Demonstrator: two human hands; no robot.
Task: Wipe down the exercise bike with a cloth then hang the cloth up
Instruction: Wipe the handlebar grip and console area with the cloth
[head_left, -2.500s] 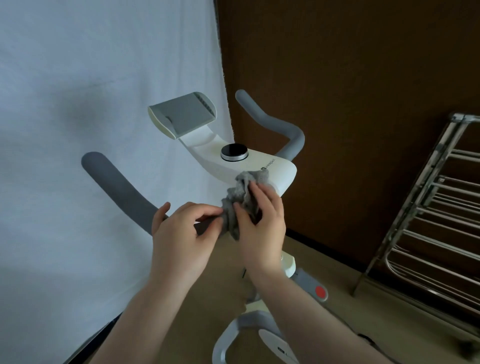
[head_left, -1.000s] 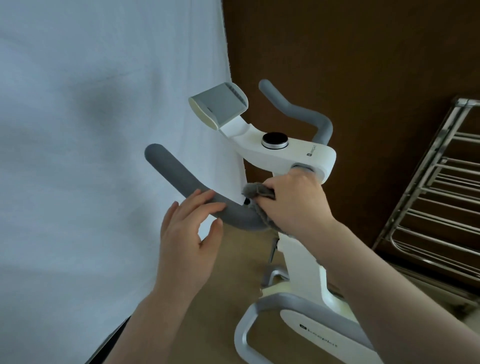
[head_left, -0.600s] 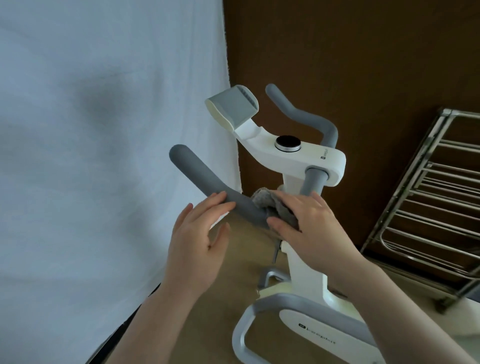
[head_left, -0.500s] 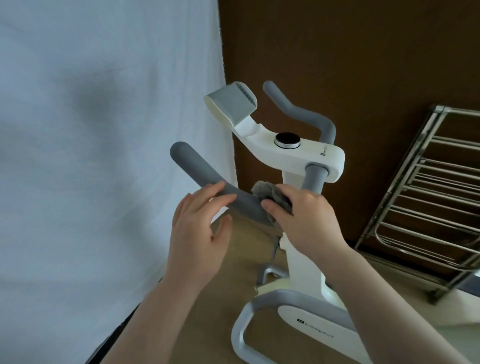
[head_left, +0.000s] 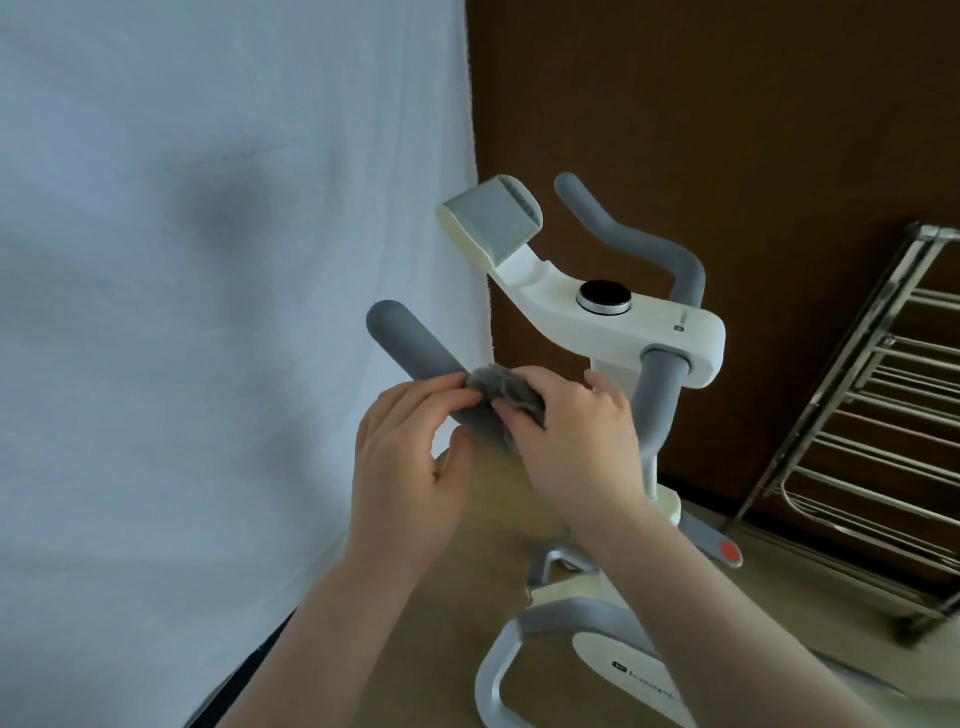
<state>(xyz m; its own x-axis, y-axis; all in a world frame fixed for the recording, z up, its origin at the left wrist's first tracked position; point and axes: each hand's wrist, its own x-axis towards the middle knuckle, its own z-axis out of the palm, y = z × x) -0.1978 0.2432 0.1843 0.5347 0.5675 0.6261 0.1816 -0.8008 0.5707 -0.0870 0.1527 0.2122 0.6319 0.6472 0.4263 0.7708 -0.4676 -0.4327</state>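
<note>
Head view, looking down at the front end of a white exercise bike (head_left: 623, 322). The grey cloth (head_left: 506, 389) is bunched into a wad and sits on the bike's left handlebar (head_left: 415, 353), a grey foam-covered bar that runs up and to the left from the stem. The right hand (head_left: 571, 441) lies over the cloth from the stem side, fingers (head_left: 519, 415) curled around the wad and the bar beneath it, thumb up on the far side; it grips the cloth against the foam. The left hand (head_left: 405, 457) is just beside it on the free-end side of the bar; its fingertips (head_left: 447, 392) touch the near edge of the cloth and the foam, curved, with the thumb held apart below the bar. Whether the left hand pinches the cloth or only steadies it: cannot tell. Beyond the hands, the free tip of the bar is uncovered. The right handlebar (head_left: 634, 239) curves up behind the white console, which carries a round black knob (head_left: 602, 297) with a silver ring and, further forward, a tilted grey device holder (head_left: 488, 221). Lower frame of the bike stands on the tan floor (head_left: 498, 499). A white backdrop sheet (head_left: 208, 312) hangs at left, a brown wall (head_left: 727, 130) behind. A metal drying rack (head_left: 883, 441) stands at right, well apart from the hands, its rungs bare.
</note>
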